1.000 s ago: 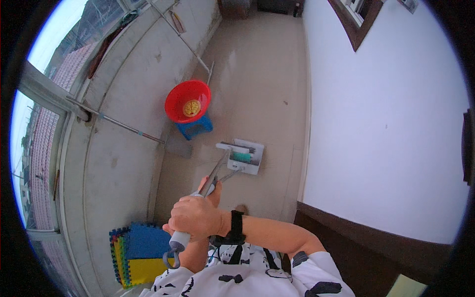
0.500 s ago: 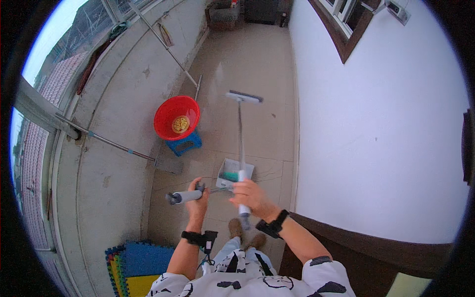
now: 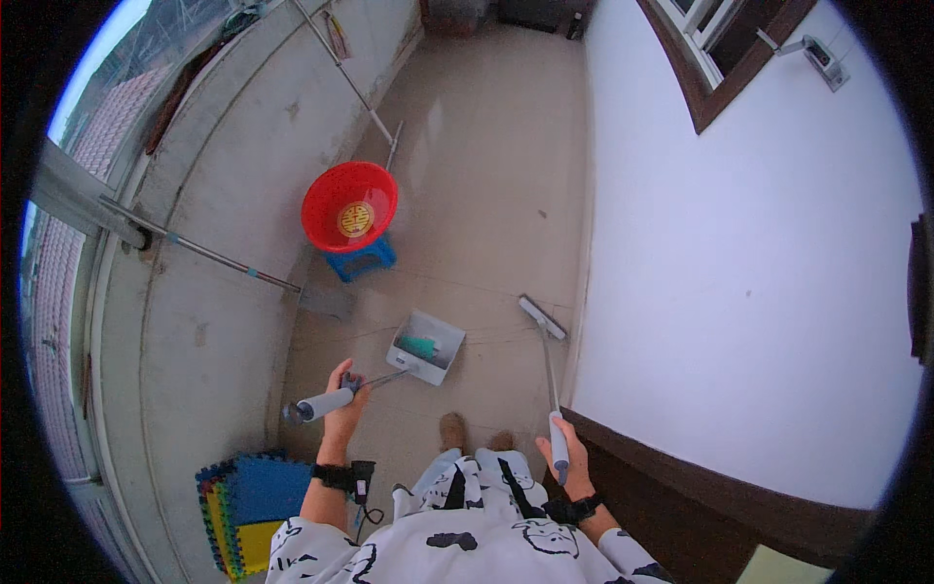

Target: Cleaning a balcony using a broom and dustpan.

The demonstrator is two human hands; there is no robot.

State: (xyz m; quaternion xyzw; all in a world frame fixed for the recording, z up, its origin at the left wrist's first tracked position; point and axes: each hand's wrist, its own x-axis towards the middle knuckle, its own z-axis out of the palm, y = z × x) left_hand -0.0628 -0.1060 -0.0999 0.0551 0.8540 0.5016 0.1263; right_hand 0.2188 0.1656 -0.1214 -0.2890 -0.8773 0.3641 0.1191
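My left hand (image 3: 342,417) is closed round the white grip of a long-handled dustpan (image 3: 440,364). Its grey-white pan hangs or rests ahead of my feet; whether it touches the floor I cannot tell. A green piece (image 3: 418,347), perhaps a brush, shows inside the pan. On the right, the white handle of a broom (image 3: 542,317) is in the grip of my right hand (image 3: 575,456). The broom's narrow, pale head with a dark edge lies low near the right wall's base, apart from the dustpan.
A red basin (image 3: 319,209) sits on a blue stool (image 3: 361,261) along the left wall. Two poles lean there, one ending in a grey flat head (image 3: 326,302). Foam mats (image 3: 268,494) are stacked at lower left. Dark brown furniture (image 3: 623,496) borders my right side.
My right hand has swung the broom from straight ahead to the right and closer to me. My left hand has moved left and down, and the dustpan has shifted left and turned.
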